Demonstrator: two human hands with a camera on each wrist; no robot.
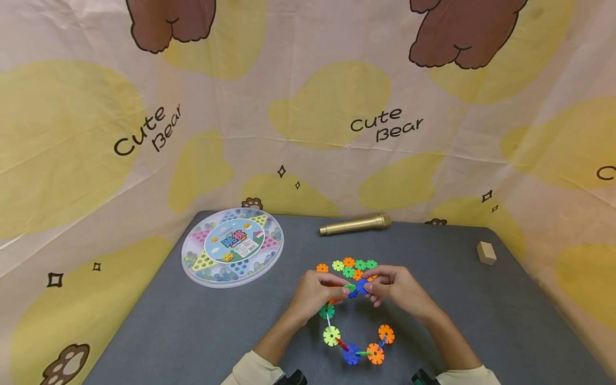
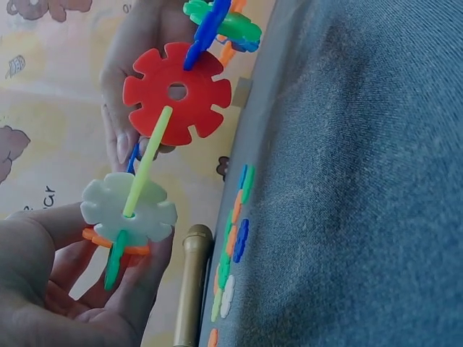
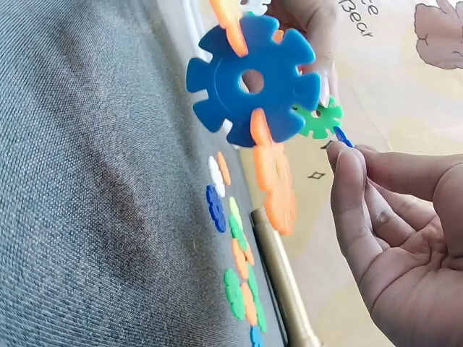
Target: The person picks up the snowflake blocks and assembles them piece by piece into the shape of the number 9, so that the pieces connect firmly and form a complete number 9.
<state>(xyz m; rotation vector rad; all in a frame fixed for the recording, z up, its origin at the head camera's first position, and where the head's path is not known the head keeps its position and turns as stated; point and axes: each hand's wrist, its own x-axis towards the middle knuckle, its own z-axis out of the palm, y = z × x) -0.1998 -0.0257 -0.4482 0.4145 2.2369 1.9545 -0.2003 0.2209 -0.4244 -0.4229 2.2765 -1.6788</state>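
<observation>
My left hand (image 1: 313, 293) pinches a green notched plastic disc (image 1: 351, 289) at the end of a linked chain. From there the chain curves down and round through a yellow-green disc (image 1: 331, 336), a blue disc (image 1: 352, 354) and orange discs (image 1: 375, 353), with thin edge-on discs between them. My right hand (image 1: 401, 291) pinches a blue disc (image 3: 343, 136) between thumb and finger, right against the green disc's rim. Whether the two are slotted together I cannot tell. A red disc (image 2: 177, 94) of the chain shows large in the left wrist view.
Several loose discs (image 1: 360, 264) lie on the grey table (image 1: 231, 331) just beyond my hands. Farther back are a gold microphone (image 1: 355, 225) and, at left, a round marble game board (image 1: 197, 271). A wooden block (image 1: 486, 253) stands at the right.
</observation>
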